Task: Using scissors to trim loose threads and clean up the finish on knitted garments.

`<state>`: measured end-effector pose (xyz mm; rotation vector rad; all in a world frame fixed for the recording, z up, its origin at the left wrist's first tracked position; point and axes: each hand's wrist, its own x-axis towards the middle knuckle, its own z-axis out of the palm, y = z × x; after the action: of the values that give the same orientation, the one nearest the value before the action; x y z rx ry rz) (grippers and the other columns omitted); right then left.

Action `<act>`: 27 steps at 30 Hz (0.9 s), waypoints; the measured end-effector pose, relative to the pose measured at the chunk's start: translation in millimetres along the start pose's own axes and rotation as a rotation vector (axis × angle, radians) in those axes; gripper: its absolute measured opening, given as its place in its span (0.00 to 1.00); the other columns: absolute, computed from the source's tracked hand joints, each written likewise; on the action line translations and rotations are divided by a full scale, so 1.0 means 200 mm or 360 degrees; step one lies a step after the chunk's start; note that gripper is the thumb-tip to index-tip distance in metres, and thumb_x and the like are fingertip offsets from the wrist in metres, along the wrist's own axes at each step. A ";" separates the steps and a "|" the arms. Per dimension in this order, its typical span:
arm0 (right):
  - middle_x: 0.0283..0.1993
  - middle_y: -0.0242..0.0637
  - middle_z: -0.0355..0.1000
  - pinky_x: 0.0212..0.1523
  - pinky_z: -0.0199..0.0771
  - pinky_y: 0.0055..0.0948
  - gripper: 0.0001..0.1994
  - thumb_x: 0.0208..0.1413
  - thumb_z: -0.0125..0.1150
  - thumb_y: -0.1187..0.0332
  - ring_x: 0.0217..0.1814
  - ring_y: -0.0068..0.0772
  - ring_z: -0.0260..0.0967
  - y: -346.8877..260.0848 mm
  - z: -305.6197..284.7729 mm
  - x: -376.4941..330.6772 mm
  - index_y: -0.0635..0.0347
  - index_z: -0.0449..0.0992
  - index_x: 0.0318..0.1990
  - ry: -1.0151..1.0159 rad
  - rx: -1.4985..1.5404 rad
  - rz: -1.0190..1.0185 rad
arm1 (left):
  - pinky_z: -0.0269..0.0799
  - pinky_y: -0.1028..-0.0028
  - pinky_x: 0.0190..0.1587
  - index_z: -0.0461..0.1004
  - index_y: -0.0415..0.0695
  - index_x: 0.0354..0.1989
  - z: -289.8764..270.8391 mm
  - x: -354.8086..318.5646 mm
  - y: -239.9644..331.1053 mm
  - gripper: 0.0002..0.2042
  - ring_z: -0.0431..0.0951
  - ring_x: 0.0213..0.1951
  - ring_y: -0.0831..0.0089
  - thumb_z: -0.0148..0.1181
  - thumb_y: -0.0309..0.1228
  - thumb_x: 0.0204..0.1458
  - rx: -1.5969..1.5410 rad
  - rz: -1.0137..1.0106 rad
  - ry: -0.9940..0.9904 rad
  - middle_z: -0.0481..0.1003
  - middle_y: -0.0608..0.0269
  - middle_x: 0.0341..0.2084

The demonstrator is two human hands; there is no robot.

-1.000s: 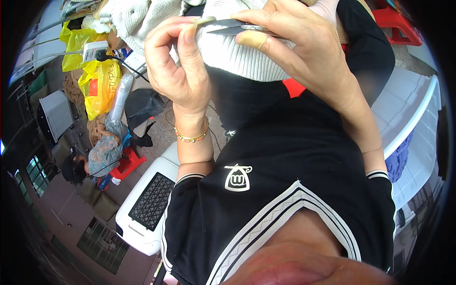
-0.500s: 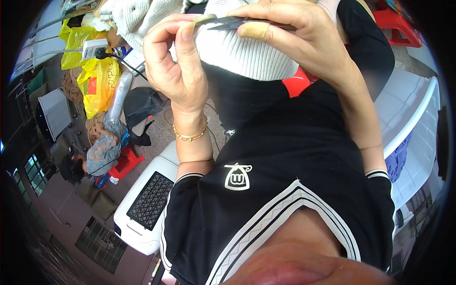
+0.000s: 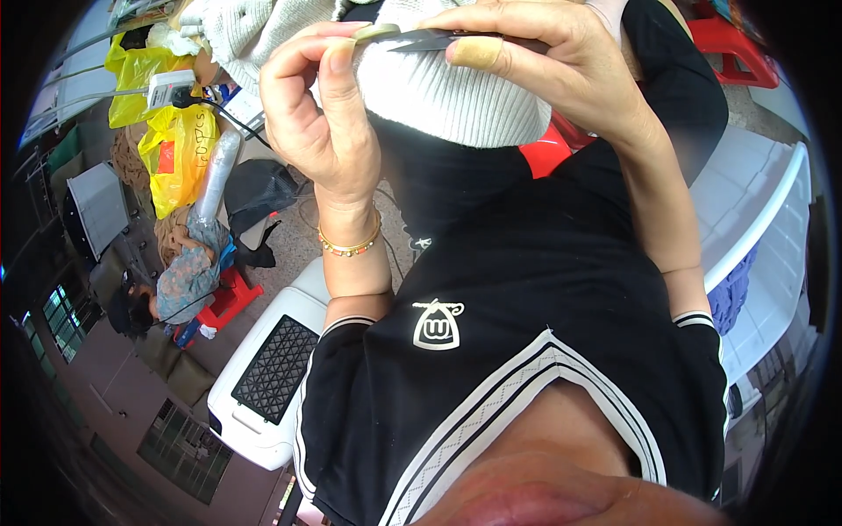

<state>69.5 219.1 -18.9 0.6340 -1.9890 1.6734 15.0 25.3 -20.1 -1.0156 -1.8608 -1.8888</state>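
In the head view, the left hand (image 3: 320, 131) is raised near the top of the picture. Its thumb and first fingers (image 3: 338, 66) are pressed together and pinch the edge of a white ribbed knit garment (image 3: 456, 101), which lies bunched between both hands, just above the person's black shirt (image 3: 526, 298). The right hand (image 3: 544, 61) is to the right of it and holds small dark thread snips (image 3: 430, 39). The fingers of this hand are curled around the tool, and the thumb lies along it. The pointed blades reach toward the left fingertips and are touching or almost touching the knit; I cannot tell which. A gold bracelet (image 3: 349, 245) is on the left wrist. Lower left, a white plastic crate (image 3: 272, 386) stands on the floor, and yellow bags (image 3: 175, 140) lie further up.
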 end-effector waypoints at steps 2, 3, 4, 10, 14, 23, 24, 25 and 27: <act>0.29 0.36 0.73 0.29 0.64 0.25 0.12 0.56 0.66 0.69 0.28 0.25 0.66 0.06 0.02 0.00 0.64 0.81 0.46 0.0105 0.0189 -0.0443 | 0.73 0.77 0.45 0.68 0.34 0.42 0.00 0.00 0.00 0.06 0.77 0.39 0.74 0.55 0.23 0.62 -0.0003 -0.0010 0.0011 0.77 0.52 0.39; 0.28 0.36 0.73 0.29 0.63 0.25 0.12 0.56 0.66 0.69 0.27 0.25 0.66 0.06 0.02 0.00 0.64 0.81 0.47 0.0121 0.0124 -0.0472 | 0.73 0.77 0.45 0.68 0.34 0.42 0.00 0.00 0.00 0.06 0.77 0.39 0.74 0.55 0.24 0.62 -0.0009 -0.0018 0.0020 0.77 0.52 0.39; 0.28 0.37 0.72 0.28 0.63 0.24 0.13 0.56 0.66 0.69 0.27 0.25 0.65 0.07 0.03 0.00 0.64 0.81 0.47 0.0134 0.0065 -0.0501 | 0.73 0.77 0.45 0.68 0.34 0.42 0.00 -0.01 0.00 0.06 0.77 0.39 0.74 0.55 0.24 0.62 -0.0005 -0.0021 0.0023 0.77 0.52 0.39; 0.26 0.38 0.70 0.25 0.61 0.24 0.13 0.56 0.66 0.69 0.25 0.26 0.64 -0.18 0.01 -0.02 0.65 0.81 0.47 0.0002 -0.0300 0.0407 | 0.73 0.77 0.44 0.69 0.35 0.42 -0.01 -0.02 0.00 0.06 0.77 0.39 0.74 0.56 0.24 0.62 0.0027 -0.0007 0.0033 0.77 0.52 0.39; 0.25 0.37 0.70 0.24 0.61 0.24 0.13 0.55 0.67 0.70 0.24 0.26 0.64 -0.11 0.04 -0.01 0.66 0.81 0.46 0.0061 -0.0260 0.0444 | 0.73 0.77 0.44 0.69 0.35 0.42 0.00 -0.02 0.00 0.06 0.77 0.38 0.74 0.56 0.24 0.62 0.0042 -0.0011 0.0034 0.77 0.53 0.39; 0.24 0.37 0.69 0.22 0.62 0.25 0.11 0.54 0.67 0.70 0.22 0.27 0.65 -0.20 0.02 0.01 0.66 0.81 0.42 0.0096 -0.0451 0.0289 | 0.73 0.78 0.44 0.68 0.35 0.43 0.00 -0.01 -0.01 0.06 0.78 0.39 0.74 0.56 0.24 0.62 0.0022 -0.0011 0.0028 0.77 0.52 0.40; 0.25 0.36 0.69 0.22 0.62 0.25 0.11 0.53 0.68 0.69 0.22 0.28 0.65 -0.21 0.02 0.02 0.65 0.81 0.42 0.0097 -0.0560 0.0255 | 0.73 0.78 0.44 0.68 0.35 0.43 0.00 -0.01 0.00 0.06 0.78 0.39 0.74 0.55 0.24 0.62 0.0023 -0.0014 0.0023 0.77 0.52 0.40; 0.25 0.36 0.68 0.22 0.63 0.25 0.12 0.52 0.69 0.68 0.22 0.29 0.66 -0.22 0.02 0.02 0.64 0.81 0.42 0.0101 -0.0672 0.0222 | 0.73 0.78 0.44 0.68 0.35 0.43 0.00 -0.01 0.00 0.06 0.78 0.39 0.74 0.55 0.24 0.62 0.0019 -0.0009 0.0022 0.77 0.52 0.40; 0.26 0.35 0.68 0.21 0.63 0.25 0.12 0.51 0.69 0.67 0.22 0.29 0.66 -0.25 0.01 0.03 0.62 0.81 0.42 0.0085 -0.0773 0.0215 | 0.73 0.78 0.44 0.68 0.35 0.43 0.01 -0.01 0.00 0.06 0.77 0.38 0.75 0.56 0.24 0.62 0.0039 -0.0004 0.0025 0.77 0.52 0.40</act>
<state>95.5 208.7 22.6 0.2799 -2.3212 1.1848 16.7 25.8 -21.2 -0.9884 -1.8727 -1.8654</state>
